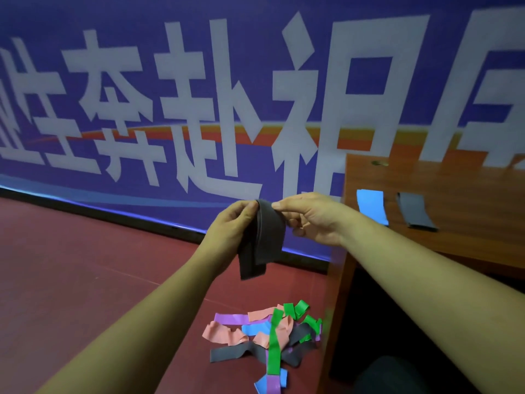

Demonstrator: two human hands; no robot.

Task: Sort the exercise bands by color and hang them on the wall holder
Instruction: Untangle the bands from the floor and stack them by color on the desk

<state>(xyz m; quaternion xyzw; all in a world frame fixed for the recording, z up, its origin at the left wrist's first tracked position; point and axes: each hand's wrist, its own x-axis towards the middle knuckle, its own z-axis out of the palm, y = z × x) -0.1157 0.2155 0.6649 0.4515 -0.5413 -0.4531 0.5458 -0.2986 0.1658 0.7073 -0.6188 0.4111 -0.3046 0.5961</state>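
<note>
So, my left hand and right hand both pinch-tight on one dark gray exercise band, mid-air.

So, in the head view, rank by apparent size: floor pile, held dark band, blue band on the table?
Largest: floor pile. Then held dark band, perhaps only because it is nearer the camera. Smallest: blue band.

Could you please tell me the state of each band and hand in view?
Held grey band: folded, hanging between both hands.
Left hand: grips that band's top.
Right hand: pinches that band's top edge.
Blue band: flat on the table.
Second grey band: flat on the table, beside the blue one, not touching.
Pile of bands: tangled on the floor, unsorted.
</note>
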